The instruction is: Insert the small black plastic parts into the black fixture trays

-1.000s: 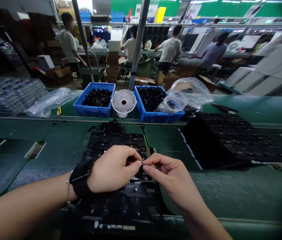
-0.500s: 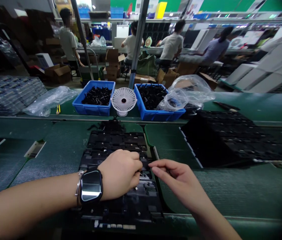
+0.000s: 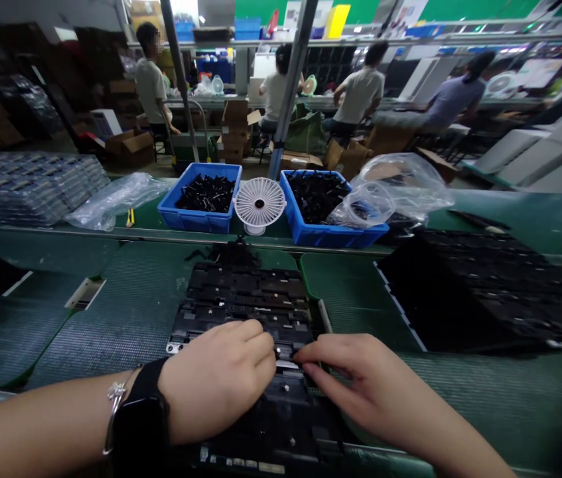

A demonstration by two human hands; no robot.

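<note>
A black moulded fixture (image 3: 248, 292) with several recesses lies on the green mat in front of me. My left hand (image 3: 221, 378), with a dark watch and a bracelet on the wrist, rests on its middle with the fingers curled and the fingertips pressed down on it. My right hand (image 3: 355, 378) lies flat beside it, fingers stretched toward the same spot on the fixture. The two sets of fingertips almost touch. What, if anything, sits under the left fingertips is hidden.
Two blue bins (image 3: 201, 199) (image 3: 328, 209) of small black parts flank a small white fan (image 3: 259, 204). Clear plastic bags (image 3: 395, 186) lie right, a stack of black trays (image 3: 499, 285) beside me, grey trays (image 3: 26, 186) far left. Several people sit at benches behind.
Both hands have come down from a raised pinch onto the fixture. The left wrist has rolled and the right hand has flattened. The view has shifted slightly.
</note>
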